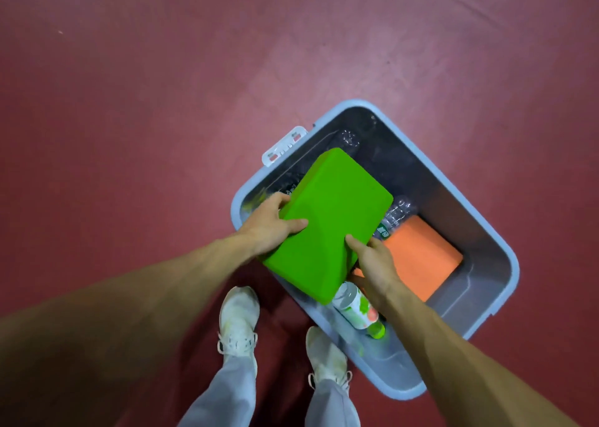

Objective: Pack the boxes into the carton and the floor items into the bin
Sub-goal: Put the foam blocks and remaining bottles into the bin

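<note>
I see a dark red floor [162, 102] filling the frame, smooth, with faint seams at the upper right and a paler sheen in the middle. At the bottom centre stand two white shoes [240, 316] under pale grey trouser legs, just beside the near wall of the bin.

The bin [447, 199] sits right of centre, turned corner-on: grey inside, with a light blue rim and a white latch [285, 146] folded out on its upper left side. In it I make out an orange block [421, 258] lying flat toward the right, a clear bottle [397, 214] just above it, and another clear bottle [348, 139] near the top corner. A drink bottle [356, 306] with a white printed label and a green cap lies on its side at the lower edge, partly under my view of the block.

The green block [330, 219] is bright and plain, a flat slab with rounded edges. It is above the bin's left half, tilted. The left hand [275, 225] grips its left edge, thumb on top and fingers curled round the side. The right hand [372, 264] holds the lower right edge, thumb on top; its fingers are hidden beneath.
</note>
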The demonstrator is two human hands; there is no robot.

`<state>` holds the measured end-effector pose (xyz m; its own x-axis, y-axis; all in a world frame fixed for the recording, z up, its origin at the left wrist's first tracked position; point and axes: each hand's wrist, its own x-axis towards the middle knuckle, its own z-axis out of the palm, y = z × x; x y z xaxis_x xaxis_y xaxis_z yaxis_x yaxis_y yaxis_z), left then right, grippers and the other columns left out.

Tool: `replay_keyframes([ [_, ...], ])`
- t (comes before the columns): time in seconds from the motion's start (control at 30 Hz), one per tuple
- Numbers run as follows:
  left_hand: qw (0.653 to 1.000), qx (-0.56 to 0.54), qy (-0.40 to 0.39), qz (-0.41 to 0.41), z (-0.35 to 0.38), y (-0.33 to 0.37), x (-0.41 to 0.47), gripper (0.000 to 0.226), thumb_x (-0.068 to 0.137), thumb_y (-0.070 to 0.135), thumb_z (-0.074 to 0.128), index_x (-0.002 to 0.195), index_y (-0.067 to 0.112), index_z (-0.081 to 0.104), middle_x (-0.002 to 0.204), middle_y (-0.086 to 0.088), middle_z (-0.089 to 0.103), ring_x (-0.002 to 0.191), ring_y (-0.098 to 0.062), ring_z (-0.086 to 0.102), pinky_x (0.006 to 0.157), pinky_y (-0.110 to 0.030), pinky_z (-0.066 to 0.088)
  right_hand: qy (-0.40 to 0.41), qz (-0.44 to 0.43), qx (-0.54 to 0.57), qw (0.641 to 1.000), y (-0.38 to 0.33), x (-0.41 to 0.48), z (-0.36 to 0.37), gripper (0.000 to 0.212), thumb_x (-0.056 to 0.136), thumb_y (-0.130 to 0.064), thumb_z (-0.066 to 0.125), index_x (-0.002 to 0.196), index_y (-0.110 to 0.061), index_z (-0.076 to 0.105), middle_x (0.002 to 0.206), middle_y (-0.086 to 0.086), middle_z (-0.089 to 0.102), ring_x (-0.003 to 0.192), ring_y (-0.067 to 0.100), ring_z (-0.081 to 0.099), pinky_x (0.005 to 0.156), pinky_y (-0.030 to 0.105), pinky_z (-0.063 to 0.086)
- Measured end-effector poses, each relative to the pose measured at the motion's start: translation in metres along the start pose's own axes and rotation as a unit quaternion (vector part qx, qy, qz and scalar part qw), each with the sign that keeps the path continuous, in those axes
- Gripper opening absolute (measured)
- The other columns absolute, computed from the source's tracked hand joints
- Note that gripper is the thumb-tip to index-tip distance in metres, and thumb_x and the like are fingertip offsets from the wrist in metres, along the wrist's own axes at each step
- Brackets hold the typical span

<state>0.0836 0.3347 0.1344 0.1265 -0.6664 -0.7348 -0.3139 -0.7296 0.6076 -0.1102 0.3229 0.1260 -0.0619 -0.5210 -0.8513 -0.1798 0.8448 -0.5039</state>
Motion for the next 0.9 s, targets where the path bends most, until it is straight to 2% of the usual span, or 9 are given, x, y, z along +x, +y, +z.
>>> replay_keyframes([
  [0.07, 0.996, 0.078, 0.013, 0.05, 0.002, 0.012, 0.015, 0.061, 0.087, 0.031, 0.065, 0.141, 0.018, 0.041, 0.141, -0.008, 0.039, 0.132, -0.021, 0.04, 0.113, -0.03, 0.028, 0.025, -0.015, 0.054, 0.998, 0.001, 0.007, 0.003, 0.026, 0.093, -0.016, 0.057, 0.118, -0.008, 0.055, 0.111, 0.009, 0.065, 0.084, 0.024, 0.061, 0.075, 0.042, 0.052],
  [0.1, 0.989, 0.13, 0.028, 0.057, 0.002, 0.018, 0.021, 0.061, 0.089, 0.033, 0.059, 0.145, 0.022, 0.036, 0.145, -0.008, 0.033, 0.136, -0.022, 0.035, 0.115, -0.034, 0.024, 0.027, -0.02, 0.075, 0.997, 0.0, 0.01, 0.003, 0.026, 0.093, -0.014, 0.056, 0.119, -0.011, 0.054, 0.112, 0.008, 0.063, 0.084, 0.021, 0.059, 0.072, 0.038, 0.051],
  [0.17, 0.968, 0.237, 0.075, 0.03, -0.001, 0.027, 0.027, 0.058, 0.09, 0.032, 0.049, 0.145, 0.024, 0.03, 0.15, -0.005, 0.028, 0.137, -0.027, 0.034, 0.113, -0.052, 0.023, 0.03, -0.005, 0.092, 0.995, 0.001, 0.011, -0.001, 0.032, 0.093, -0.008, 0.054, 0.124, -0.013, 0.047, 0.106, 0.009, 0.059, 0.08, 0.019, 0.057, 0.07, 0.037, 0.053],
  [0.23, 0.959, 0.267, 0.094, -0.015, -0.008, 0.033, 0.024, 0.05, 0.088, 0.03, 0.046, 0.136, 0.016, 0.039, 0.145, -0.01, 0.036, 0.131, -0.031, 0.04, 0.108, -0.054, 0.031, 0.036, 0.045, 0.075, 0.995, 0.002, 0.005, -0.007, 0.029, 0.094, -0.004, 0.05, 0.122, -0.01, 0.042, 0.093, 0.013, 0.051, 0.068, 0.022, 0.053, 0.057, 0.034, 0.054],
  [0.3, 0.963, 0.253, 0.084, -0.026, -0.016, 0.033, 0.015, 0.046, 0.087, 0.028, 0.047, 0.13, 0.01, 0.046, 0.139, -0.016, 0.043, 0.127, -0.033, 0.045, 0.105, -0.047, 0.037, 0.036, 0.072, 0.029, 0.996, 0.002, -0.002, -0.016, 0.02, 0.094, -0.003, 0.046, 0.113, -0.007, 0.045, 0.093, 0.015, 0.045, 0.066, 0.025, 0.05, 0.046, 0.028, 0.051],
  [0.47, 0.981, 0.173, 0.09, -0.023, -0.04, 0.025, -0.029, 0.047, 0.089, 0.022, 0.053, 0.135, 0.011, 0.049, 0.14, -0.012, 0.05, 0.129, -0.026, 0.047, 0.105, -0.029, 0.036, -0.008, 0.034, -0.047, 0.998, -0.019, -0.022, -0.018, 0.015, 0.094, -0.003, 0.048, 0.109, -0.007, 0.047, 0.094, 0.014, 0.049, 0.06, 0.022, 0.051, 0.052, 0.033, 0.045],
  [0.6, 0.988, 0.077, 0.125, -0.046, -0.056, 0.022, -0.08, 0.042, 0.089, 0.019, 0.055, 0.13, 0.013, 0.055, 0.131, -0.008, 0.059, 0.122, -0.024, 0.053, 0.103, -0.028, 0.038, -0.047, -0.01, -0.138, 0.989, -0.047, -0.047, -0.005, 0.024, 0.094, -0.007, 0.05, 0.117, -0.004, 0.051, 0.09, 0.011, 0.052, 0.073, 0.025, 0.056, 0.061, 0.037, 0.05],
  [0.8, 0.979, -0.016, 0.194, -0.058, -0.088, -0.005, -0.159, 0.036, 0.088, 0.019, 0.059, 0.124, 0.015, 0.06, 0.119, -0.005, 0.065, 0.114, -0.02, 0.058, 0.099, -0.025, 0.039, -0.115, -0.081, -0.227, 0.964, -0.082, -0.097, 0.052, 0.025, 0.095, -0.013, 0.052, 0.119, -0.006, 0.051, 0.1, 0.009, 0.056, 0.075, 0.023, 0.059, 0.054, 0.029, 0.049],
  [0.9, 0.965, -0.072, 0.242, -0.068, -0.118, -0.045, -0.207, 0.035, 0.088, 0.018, 0.06, 0.122, 0.013, 0.061, 0.115, -0.005, 0.065, 0.109, -0.02, 0.059, 0.094, -0.022, 0.04, -0.148, -0.109, -0.268, 0.946, -0.077, -0.131, 0.11, 0.013, 0.094, -0.012, 0.052, 0.108, -0.01, 0.052, 0.089, 0.006, 0.055, 0.064, 0.02, 0.055, 0.054, 0.028, 0.046],
])
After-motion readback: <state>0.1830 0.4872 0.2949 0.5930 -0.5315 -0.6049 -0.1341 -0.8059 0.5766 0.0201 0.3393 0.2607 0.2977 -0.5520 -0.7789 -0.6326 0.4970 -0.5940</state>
